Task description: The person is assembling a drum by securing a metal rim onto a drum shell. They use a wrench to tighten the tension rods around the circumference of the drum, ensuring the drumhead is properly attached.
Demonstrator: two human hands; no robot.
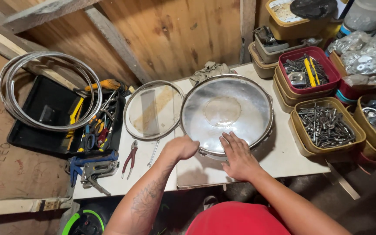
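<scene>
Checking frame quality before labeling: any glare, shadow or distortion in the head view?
Head view: soft glare across the round metal drum shell, which still reads clearly; the left hand and right hand cast a shadow on the white table; wide-angle bending shows at the edges; focus is sharp, the tray of screws is crisp, lower corners dim.

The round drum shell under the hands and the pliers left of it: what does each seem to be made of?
Drum shell: probably polished metal, since it is silvery and reflective, with dull smears. Pliers: grey metal jaws; the red handles look plastic- or rubber-coated, which cannot be told apart here.
</scene>
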